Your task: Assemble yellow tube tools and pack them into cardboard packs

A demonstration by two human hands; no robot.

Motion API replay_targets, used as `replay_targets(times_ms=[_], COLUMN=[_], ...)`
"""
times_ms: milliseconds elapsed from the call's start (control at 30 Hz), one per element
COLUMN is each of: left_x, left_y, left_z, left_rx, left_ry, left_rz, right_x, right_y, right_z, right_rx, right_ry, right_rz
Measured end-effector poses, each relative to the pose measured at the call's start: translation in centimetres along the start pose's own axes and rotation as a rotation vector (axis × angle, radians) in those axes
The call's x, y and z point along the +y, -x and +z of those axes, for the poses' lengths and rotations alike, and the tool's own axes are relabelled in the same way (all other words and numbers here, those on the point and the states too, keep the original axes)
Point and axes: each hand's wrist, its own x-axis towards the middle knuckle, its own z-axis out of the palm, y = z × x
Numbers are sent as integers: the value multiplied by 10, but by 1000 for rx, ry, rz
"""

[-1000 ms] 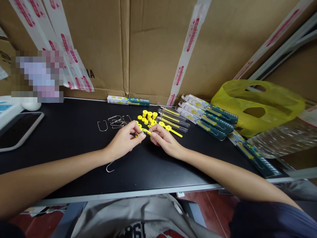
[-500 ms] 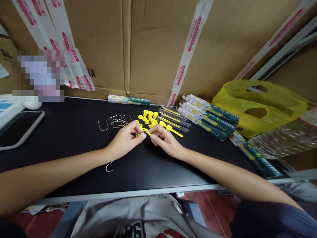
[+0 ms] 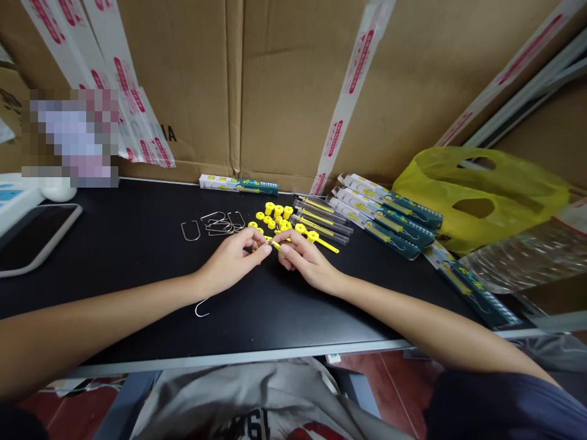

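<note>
Over the black table (image 3: 137,269), my left hand (image 3: 232,260) and my right hand (image 3: 305,260) meet fingertip to fingertip. The left pinches a thin bent metal wire hook (image 3: 263,246). The right pinches a small yellow plastic stick (image 3: 276,245), whose end touches the wire. Just behind my hands lie several loose yellow caps (image 3: 276,215) and yellow sticks (image 3: 321,239). Bent metal wires (image 3: 220,223) lie in a small heap to the left of the caps. One hook wire (image 3: 202,307) rests under my left wrist.
Clear tubes (image 3: 321,217) and green-and-white packaged boxes (image 3: 389,223) lie right of the caps. A yellow plastic bag (image 3: 481,195) and clear bags (image 3: 523,256) sit at the far right. A white device with a dark screen (image 3: 32,235) is at the left edge. Cardboard boxes (image 3: 284,85) wall the back.
Both hands stay in the same spot; the fingers have shifted slightly around the wire and the yellow stick.
</note>
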Motion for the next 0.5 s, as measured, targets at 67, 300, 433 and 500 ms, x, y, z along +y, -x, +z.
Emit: replay_targets(times_ms=[67, 300, 433, 500], left_x=[1, 1, -1, -1], left_y=[1, 2, 2, 2], left_z=[-1, 0, 1, 2], left_rx=[-23, -35, -20, -19], left_ry=[18, 42, 43, 41], left_rz=[-27, -72, -63, -66], right_x=[0, 1, 2, 1], right_y=[0, 0, -1, -2], right_z=[0, -1, -1, -1], right_rx=[-11, 1, 18, 7], right_ry=[2, -18, -27, -39], right_rz=[9, 32, 49, 42])
